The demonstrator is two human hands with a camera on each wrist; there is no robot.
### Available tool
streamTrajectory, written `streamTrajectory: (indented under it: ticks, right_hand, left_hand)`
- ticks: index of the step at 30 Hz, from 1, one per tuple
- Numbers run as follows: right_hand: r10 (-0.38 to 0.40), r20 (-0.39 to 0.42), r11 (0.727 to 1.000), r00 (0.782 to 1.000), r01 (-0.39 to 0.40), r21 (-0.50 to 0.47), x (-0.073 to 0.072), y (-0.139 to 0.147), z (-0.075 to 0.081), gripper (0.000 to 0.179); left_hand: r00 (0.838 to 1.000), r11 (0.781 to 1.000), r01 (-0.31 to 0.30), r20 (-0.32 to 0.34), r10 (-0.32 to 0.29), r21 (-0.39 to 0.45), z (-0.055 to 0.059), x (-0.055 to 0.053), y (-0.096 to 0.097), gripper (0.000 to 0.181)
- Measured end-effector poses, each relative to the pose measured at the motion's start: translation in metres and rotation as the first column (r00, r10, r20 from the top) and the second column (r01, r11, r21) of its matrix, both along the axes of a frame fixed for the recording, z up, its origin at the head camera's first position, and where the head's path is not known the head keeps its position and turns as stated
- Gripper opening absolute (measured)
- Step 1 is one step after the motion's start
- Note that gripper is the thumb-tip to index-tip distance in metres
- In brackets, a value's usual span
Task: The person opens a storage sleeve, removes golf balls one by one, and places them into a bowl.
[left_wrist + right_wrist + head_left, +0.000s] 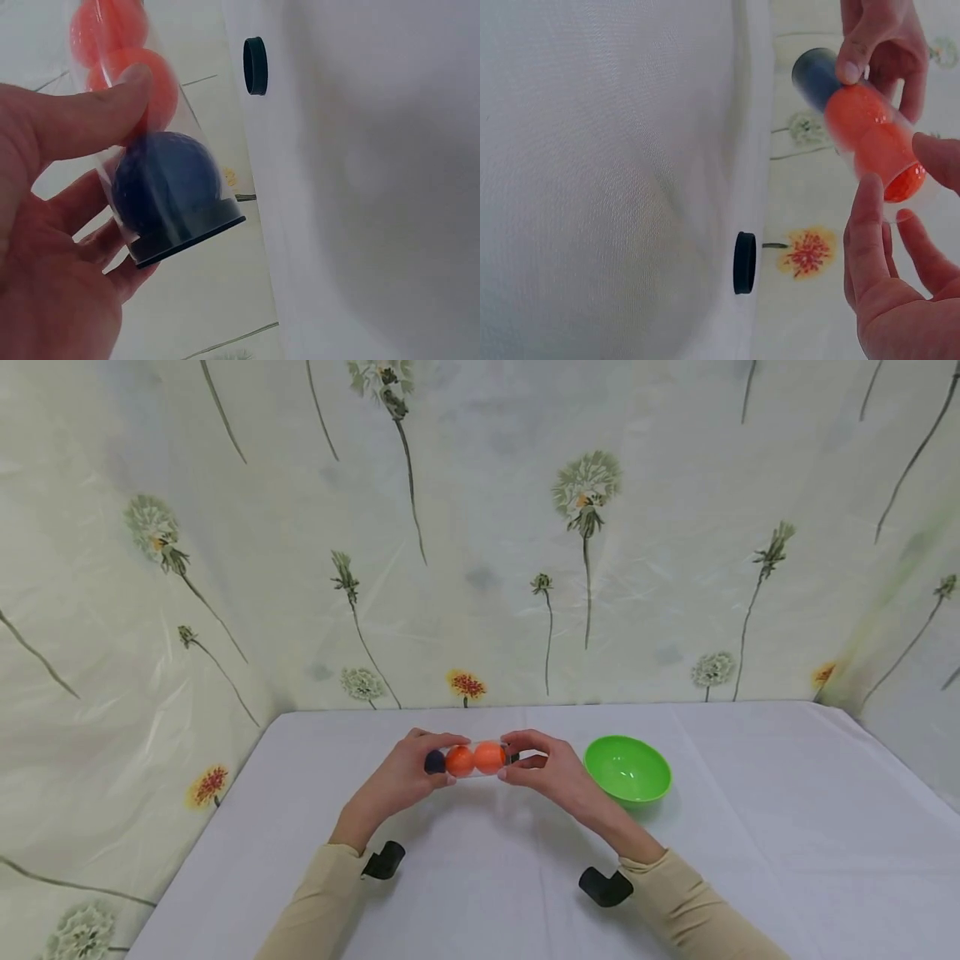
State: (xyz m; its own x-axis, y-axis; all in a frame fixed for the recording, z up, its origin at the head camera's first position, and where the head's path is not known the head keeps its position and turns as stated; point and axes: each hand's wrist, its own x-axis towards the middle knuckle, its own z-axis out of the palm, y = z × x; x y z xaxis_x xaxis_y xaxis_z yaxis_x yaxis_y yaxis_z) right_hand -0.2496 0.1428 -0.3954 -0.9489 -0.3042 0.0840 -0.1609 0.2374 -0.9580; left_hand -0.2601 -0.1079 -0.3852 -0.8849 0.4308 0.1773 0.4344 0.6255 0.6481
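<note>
A clear plastic tube [190, 112] is held above the table, lying roughly crosswise in the head view. Inside it are two orange balls [460, 761] and a dark blue ball [166, 180]. A dark cap [191, 236] closes the blue ball's end; the opposite end is uncapped. My left hand [401, 773] grips the tube near the capped end, with the thumb beside an orange ball. At the uncapped end, the thumb and fingers of my right hand [553, 770] curl round the rim. A loose dark cap [744, 262] stands on its edge on the table.
A bright green bowl [628, 770] stands on the table just right of my right hand. The white-covered table [480, 893] reaches back to a flower-patterned curtain [480, 610]. Black wrist devices [385, 860] jut from both sleeves.
</note>
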Motion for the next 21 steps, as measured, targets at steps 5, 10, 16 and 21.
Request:
streamTrajectory:
  ticks: [5,10,16,21]
  right_hand:
    - [-0.004,-0.003,1.0,1.0,0.004,-0.014,0.003,0.002,0.001,0.049]
    - [-0.001,0.004,0.999,1.0,0.001,-0.035,0.004,0.003,0.0,0.055]
    - [0.0,0.0,0.999,1.0,0.0,-0.043,0.003,0.005,-0.003,0.056]
    - [-0.004,0.027,0.998,1.0,0.006,-0.067,0.005,0.006,-0.004,0.05]
  left_hand:
    - [0.998,0.997,0.024,-0.062,-0.028,-0.068,0.003,0.001,0.004,0.056]
    - [0.972,0.973,0.042,-0.215,-0.092,-0.226,0.007,0.005,0.011,0.065]
    - [0.93,0.934,-0.02,-0.348,-0.114,-0.357,0.011,0.011,0.018,0.067]
    - [0.895,0.908,-0.087,-0.432,-0.11,-0.411,0.011,0.014,0.022,0.066]
